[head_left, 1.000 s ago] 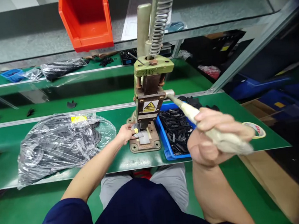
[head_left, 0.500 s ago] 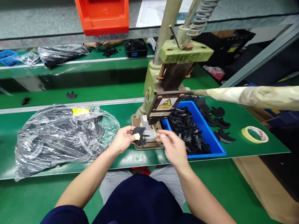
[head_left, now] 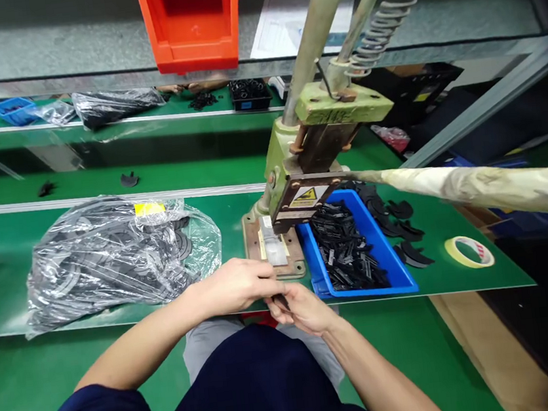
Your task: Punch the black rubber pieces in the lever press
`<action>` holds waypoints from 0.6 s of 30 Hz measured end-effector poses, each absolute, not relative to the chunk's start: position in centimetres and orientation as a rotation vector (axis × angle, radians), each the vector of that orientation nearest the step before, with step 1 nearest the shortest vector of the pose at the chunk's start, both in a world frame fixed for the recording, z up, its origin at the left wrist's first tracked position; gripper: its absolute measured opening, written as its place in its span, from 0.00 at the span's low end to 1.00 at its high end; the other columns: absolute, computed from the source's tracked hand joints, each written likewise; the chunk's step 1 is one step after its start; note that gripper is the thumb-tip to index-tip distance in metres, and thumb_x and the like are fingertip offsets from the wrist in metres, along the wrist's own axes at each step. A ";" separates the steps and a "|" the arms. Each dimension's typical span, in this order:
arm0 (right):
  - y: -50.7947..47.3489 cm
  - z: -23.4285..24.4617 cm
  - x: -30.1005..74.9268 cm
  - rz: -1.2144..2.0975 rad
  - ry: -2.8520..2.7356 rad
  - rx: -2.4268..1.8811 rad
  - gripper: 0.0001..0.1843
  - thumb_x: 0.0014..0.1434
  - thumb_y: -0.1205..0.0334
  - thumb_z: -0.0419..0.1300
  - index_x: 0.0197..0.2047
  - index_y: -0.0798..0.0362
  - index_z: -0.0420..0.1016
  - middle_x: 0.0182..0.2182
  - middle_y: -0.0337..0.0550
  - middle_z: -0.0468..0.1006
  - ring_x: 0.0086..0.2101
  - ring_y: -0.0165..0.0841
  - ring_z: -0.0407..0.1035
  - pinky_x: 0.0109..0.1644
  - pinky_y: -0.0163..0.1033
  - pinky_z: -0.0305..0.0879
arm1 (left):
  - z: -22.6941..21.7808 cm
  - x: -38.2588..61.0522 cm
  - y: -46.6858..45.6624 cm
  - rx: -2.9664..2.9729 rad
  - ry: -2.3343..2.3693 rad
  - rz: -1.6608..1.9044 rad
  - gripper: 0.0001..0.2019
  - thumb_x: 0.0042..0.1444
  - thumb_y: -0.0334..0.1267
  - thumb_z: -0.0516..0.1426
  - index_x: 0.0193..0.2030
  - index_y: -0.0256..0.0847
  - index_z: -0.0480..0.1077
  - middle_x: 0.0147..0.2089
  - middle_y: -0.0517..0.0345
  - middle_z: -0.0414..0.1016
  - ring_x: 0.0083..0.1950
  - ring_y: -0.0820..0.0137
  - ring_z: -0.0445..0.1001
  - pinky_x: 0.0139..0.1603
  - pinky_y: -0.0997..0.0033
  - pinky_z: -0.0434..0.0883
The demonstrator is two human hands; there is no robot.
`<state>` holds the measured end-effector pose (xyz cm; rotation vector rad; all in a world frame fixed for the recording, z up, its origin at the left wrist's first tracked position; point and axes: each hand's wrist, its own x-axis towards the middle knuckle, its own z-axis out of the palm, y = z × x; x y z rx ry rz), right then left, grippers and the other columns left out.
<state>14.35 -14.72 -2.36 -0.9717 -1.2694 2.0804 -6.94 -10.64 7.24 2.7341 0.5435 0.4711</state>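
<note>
My left hand [head_left: 246, 284] and my right hand [head_left: 304, 307] meet at the table's front edge, just before the hand press [head_left: 296, 203]. Between their closed fingers is a black curved part [head_left: 281, 300]; only a small dark bit of it shows, the rest being covered by the fingers. The press's base plate [head_left: 293, 253] lies right behind my hands, its pale block bare under the raised ram. To the right of the press stands a blue bin [head_left: 401, 277] holding many thin black pieces.
A clear plastic bag [head_left: 106, 257] of dark curved parts lies left. Loose curved parts [head_left: 411, 252] and a tape roll [head_left: 470, 252] are at right. The press's wrapped lever [head_left: 479, 185] juts rightward. An orange bin [head_left: 197, 52] hangs above; a co-worker's hands [head_left: 171, 88] show behind.
Both hands have moved from the press base toward my body and come together. The black part, earlier in my left hand over the base, is now mostly hidden between them.
</note>
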 end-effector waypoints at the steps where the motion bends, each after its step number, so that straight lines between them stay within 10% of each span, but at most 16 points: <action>1: -15.1 -2.2 14.3 2.027 -1.283 -0.986 0.27 0.57 0.36 0.60 0.31 0.55 0.72 0.20 0.36 0.69 0.20 0.24 0.58 0.25 0.33 0.54 | 7.5 -6.8 -10.8 2.777 0.523 0.471 0.13 0.67 0.31 0.52 0.51 0.43 0.75 0.39 0.55 0.75 0.37 0.71 0.73 0.34 0.74 0.66; 18: -15.9 -0.9 14.7 2.133 -0.974 -0.917 0.30 0.51 0.35 0.65 0.39 0.55 0.73 0.18 0.32 0.65 0.15 0.23 0.55 0.18 0.32 0.48 | 6.3 -6.2 -11.2 1.706 1.005 0.683 0.09 0.58 0.41 0.62 0.38 0.37 0.77 0.35 0.56 0.78 0.33 0.72 0.74 0.35 0.75 0.70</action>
